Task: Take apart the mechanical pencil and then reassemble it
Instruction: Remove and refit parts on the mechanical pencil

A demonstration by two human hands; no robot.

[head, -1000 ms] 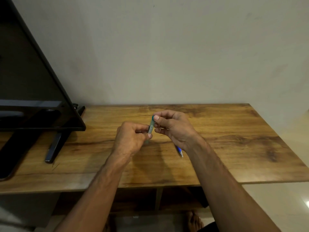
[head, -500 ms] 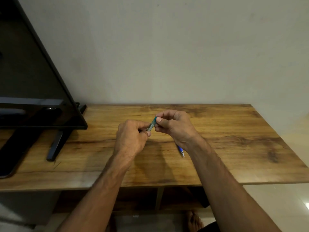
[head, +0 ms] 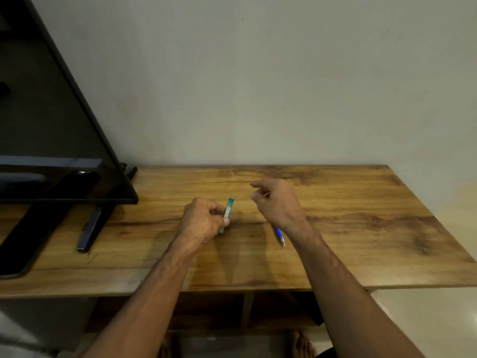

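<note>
My left hand (head: pixel 204 220) grips a small flat teal and clear case (head: pixel 228 212), held upright just above the wooden table (head: pixel 361 228). My right hand (head: pixel 277 202) hovers to the right of the case and apart from it. Its thumb and forefinger are pinched, and a thin lead (head: pixel 266 194) seems to show between them as a faint sliver. The blue mechanical pencil (head: pixel 279 235) lies on the table under my right wrist, metal tip pointing toward me. Most of its barrel is hidden by the wrist.
A black TV (head: pixel 51 140) on slanted legs (head: pixel 93 228) stands at the table's left end. The wall runs along the back edge. The table's front edge is near my forearms, with shelf openings (head: pixel 247 311) below it.
My right hand has let go of the top of the case and pulled away to the right with its fingers pinched. My left hand has lowered slightly with the case.
</note>
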